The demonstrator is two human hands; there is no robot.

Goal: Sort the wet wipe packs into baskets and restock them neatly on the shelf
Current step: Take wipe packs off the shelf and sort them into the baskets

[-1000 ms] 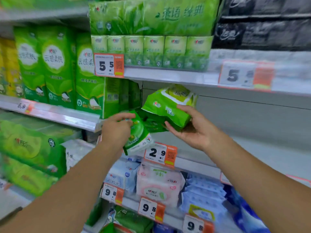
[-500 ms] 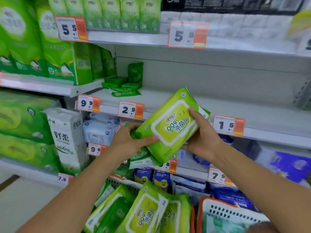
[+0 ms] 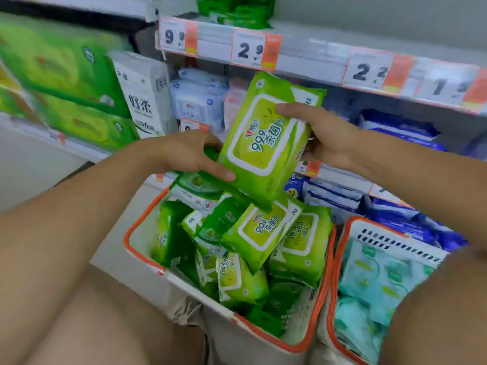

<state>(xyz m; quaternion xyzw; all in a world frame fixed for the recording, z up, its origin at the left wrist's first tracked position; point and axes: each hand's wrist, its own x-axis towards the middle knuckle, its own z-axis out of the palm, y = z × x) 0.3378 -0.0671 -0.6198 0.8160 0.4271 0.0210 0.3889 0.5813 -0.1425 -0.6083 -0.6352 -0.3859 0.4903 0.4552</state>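
**Large wet wipe pack held over the green-pack basket**

Both hands grip one large light-green wet wipe pack [image 3: 266, 138], tilted with its printed lid panel facing the camera, above a white basket with an orange rim [image 3: 137, 227]. The left hand [image 3: 189, 156] curls around the pack's lower left corner, thumb lying across the front. A smaller dark-green pack [image 3: 196, 184] shows just beneath this hand; whether the fingers also hold it cannot be told. The right hand [image 3: 324, 135] clasps the pack's right edge, thumb pressed on the front near the top.

The basket below is heaped with green wet wipe packs [image 3: 261, 230] of several sizes, lying at mixed angles. Just beside it, to the right, a second orange-rimmed basket [image 3: 387, 239] holds pale teal packs [image 3: 374, 283]. Behind the hands, a shelf edge [image 3: 316, 61] carries price tags [image 3: 249, 48], with blue and white packs [image 3: 197, 101] stocked on the shelf beneath it.
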